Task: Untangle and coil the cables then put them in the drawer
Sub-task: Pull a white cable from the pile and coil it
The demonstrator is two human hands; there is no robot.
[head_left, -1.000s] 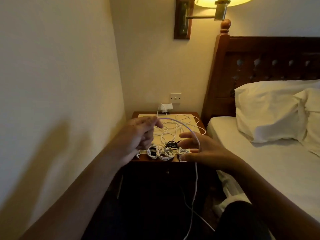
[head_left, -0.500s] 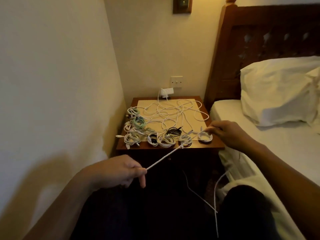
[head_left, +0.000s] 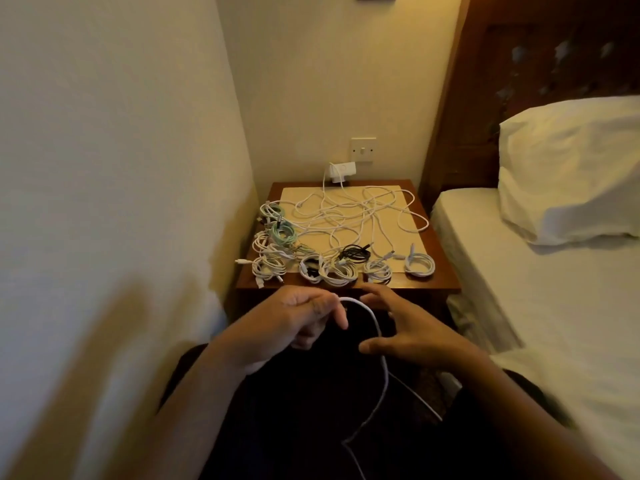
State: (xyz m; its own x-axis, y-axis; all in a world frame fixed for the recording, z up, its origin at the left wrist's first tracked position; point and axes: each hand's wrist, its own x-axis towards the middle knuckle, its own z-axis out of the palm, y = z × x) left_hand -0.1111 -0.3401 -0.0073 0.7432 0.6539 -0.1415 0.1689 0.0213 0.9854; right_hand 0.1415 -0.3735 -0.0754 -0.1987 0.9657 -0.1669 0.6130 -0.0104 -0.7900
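Bedside corner, head view: a cream wall on the left, a wooden counter (head_left: 445, 277) against the far wall, and a bed (head_left: 519, 278) with a white pillow (head_left: 571, 168) on the right. A wall switch (head_left: 363, 150) sits above the counter, with a white charger plug (head_left: 341, 171) just below it.

On the counter's far half lies a loose tangle of white cables (head_left: 349, 216), spread wide and overlapping. Along its left and near edges sit separate coiled cables (head_left: 337, 270), mostly white. Among them are one mint-green coil (head_left: 284, 233) at the left and one small black cable (head_left: 355, 251) near the middle.

My left hand (head_left: 294, 320) is in front of the counter's near edge. Its fingers are curled, and thumb and forefinger pinch one end of a white cable (head_left: 375, 332). That cable arcs rightward, then drops toward my lap.

My right hand (head_left: 412, 336) is just right of the arc, with fingers spread and straight. The cable passes between its thumb and fingers. I cannot tell whether it touches the cable.
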